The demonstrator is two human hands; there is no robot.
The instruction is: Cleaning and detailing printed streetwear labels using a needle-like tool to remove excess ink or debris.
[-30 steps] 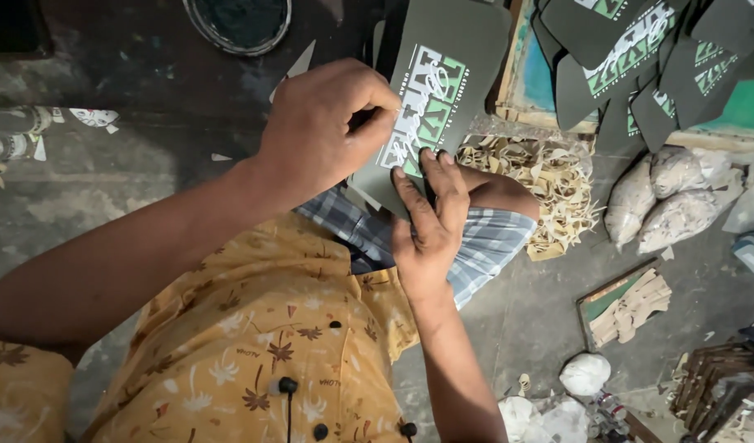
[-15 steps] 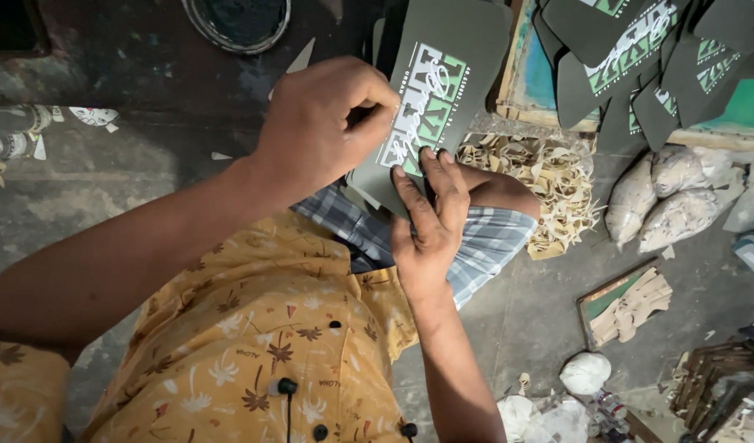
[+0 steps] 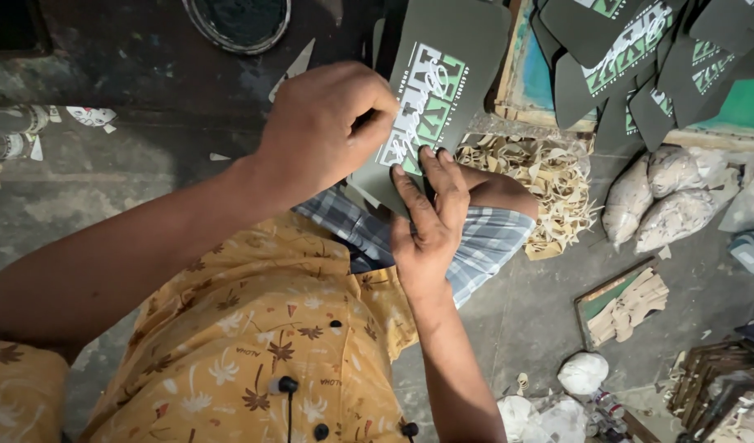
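- Grey concrete floor (image 3: 130,205) lies under you, scraps (image 3: 541,184) just right of your fingers.
- Your left hand (image 3: 327,131) pinches the print's edge on the dark sheet (image 3: 455,78).
- Your right hand (image 3: 430,226), fingers flat and together, presses its lower end; the sheet's long axis runs up-right, away from both hands.

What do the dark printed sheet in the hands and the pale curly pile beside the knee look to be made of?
The dark sheet looks like matte foam or rubber: flat, rounded corners, dull grey-green face with a green and white print. The pale pile looks like thin offcut strips, perhaps foam or paper trimmings, curled and tangled; which one cannot be told.
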